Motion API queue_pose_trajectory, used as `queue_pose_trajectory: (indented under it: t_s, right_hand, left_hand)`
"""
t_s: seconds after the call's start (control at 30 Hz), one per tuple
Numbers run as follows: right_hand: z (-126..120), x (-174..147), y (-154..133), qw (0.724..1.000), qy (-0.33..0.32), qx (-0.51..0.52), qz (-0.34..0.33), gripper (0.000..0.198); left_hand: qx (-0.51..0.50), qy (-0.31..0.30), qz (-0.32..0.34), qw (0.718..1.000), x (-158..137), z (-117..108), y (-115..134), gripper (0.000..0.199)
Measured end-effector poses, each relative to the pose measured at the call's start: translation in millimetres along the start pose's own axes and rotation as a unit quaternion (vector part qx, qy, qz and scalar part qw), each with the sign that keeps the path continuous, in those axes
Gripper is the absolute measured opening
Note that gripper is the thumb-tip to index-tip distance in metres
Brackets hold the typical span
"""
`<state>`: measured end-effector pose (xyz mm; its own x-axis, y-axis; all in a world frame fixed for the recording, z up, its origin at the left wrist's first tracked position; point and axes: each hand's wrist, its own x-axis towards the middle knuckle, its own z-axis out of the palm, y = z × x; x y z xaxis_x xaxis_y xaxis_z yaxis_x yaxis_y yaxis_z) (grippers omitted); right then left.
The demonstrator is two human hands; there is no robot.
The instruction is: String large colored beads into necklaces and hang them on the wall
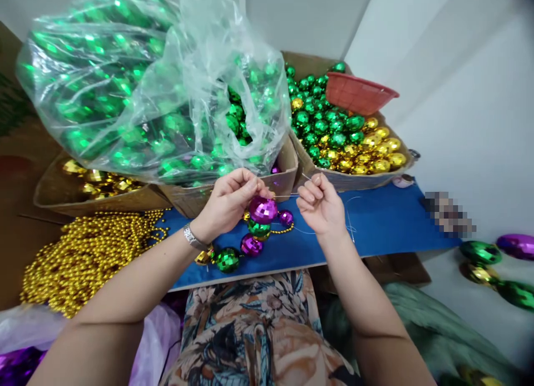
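Observation:
My left hand [237, 199], with a metal watch band at the wrist, is closed in a pinch just above a shiny purple ball bead [263, 209]. From there a thin clear string [286, 196] runs taut to my right hand [319, 202]. The right fingers are curled shut on the string, and a short thin end sticks up past the fingertips. Below the left hand hang or lie more strung beads: a green ball [228, 260], another purple ball [251, 245] and small gold beads [286, 228]. Whether the left fingertips also touch the purple bead is hidden.
A blue-topped table [379, 219] lies beneath. Behind it stand a clear plastic bag [125, 97] of green balls and a cardboard box [354, 180] of green and gold balls with a red basket [359, 93]. Gold bead strands [92, 258] are heaped at left.

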<state>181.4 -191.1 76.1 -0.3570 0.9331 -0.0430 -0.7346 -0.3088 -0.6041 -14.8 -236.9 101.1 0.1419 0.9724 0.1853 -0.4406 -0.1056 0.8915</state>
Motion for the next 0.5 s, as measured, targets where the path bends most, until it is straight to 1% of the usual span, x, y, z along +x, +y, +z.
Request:
queue_pose_trajectory:
  t_s: [0.1, 0.17, 0.23, 0.27, 0.3, 0.33, 0.37, 0.4, 0.43, 0.47, 0.5]
  right_hand:
    - [-7.6, -4.6, 5.4, 0.999, 0.013, -0.039, -0.008, 0.028]
    - [-6.9, -5.3, 5.1, 0.996, 0.016, -0.082, -0.031, 0.028]
    - [-2.6, -3.5, 2.2, 0.983, 0.01, -0.164, -0.085, 0.025]
    - [0.1, -2.1, 0.1, 0.966, 0.004, -0.228, -0.125, 0.023]
    - [2.9, -0.7, -2.3, 0.935, -0.006, -0.31, -0.169, 0.02]
    - [5.6, 0.6, -4.8, 0.889, -0.02, -0.404, -0.215, 0.018]
    - [8.1, 1.6, -7.4, 0.825, -0.039, -0.501, -0.257, 0.017]
    - [10.2, 2.5, -10.1, 0.752, -0.06, -0.591, -0.287, 0.017]
    - [12.0, 3.2, -13.0, 0.676, -0.083, -0.666, -0.306, 0.018]
    - [13.6, 3.9, -16.1, 0.606, -0.106, -0.724, -0.312, 0.021]
    - [15.3, 4.6, -19.5, 0.55, -0.124, -0.765, -0.311, 0.024]
  left_hand:
    - [0.017, 0.0, -0.009, 1.0, -4.7, -3.3, -0.2, 0.015]
    - [0.015, 0.008, -0.021, 1.0, -2.4, -4.1, -0.8, 0.015]
    - [0.006, 0.016, -0.021, 1.0, 4.4, -2.8, -0.8, 0.016]
    - [0.004, 0.016, -0.016, 1.0, 8.9, -1.3, -0.4, 0.017]
    - [0.005, 0.013, -0.011, 1.0, 13.7, 0.6, 0.5, 0.017]
    - [0.008, 0.009, -0.005, 1.0, 18.5, 3.0, 1.6, 0.017]
    - [0.012, 0.004, -0.001, 1.0, 23.0, 5.8, 3.2, 0.017]
    - [0.015, -0.001, 0.004, 1.0, 27.1, 8.8, 5.0, 0.017]
    - [0.018, -0.005, 0.008, 1.0, 30.7, 12.1, 7.1, 0.016]
    - [0.02, -0.007, 0.013, 1.0, 33.9, 15.5, 9.5, 0.016]
    - [0.023, -0.008, 0.018, 1.0, 36.7, 19.1, 12.2, 0.016]
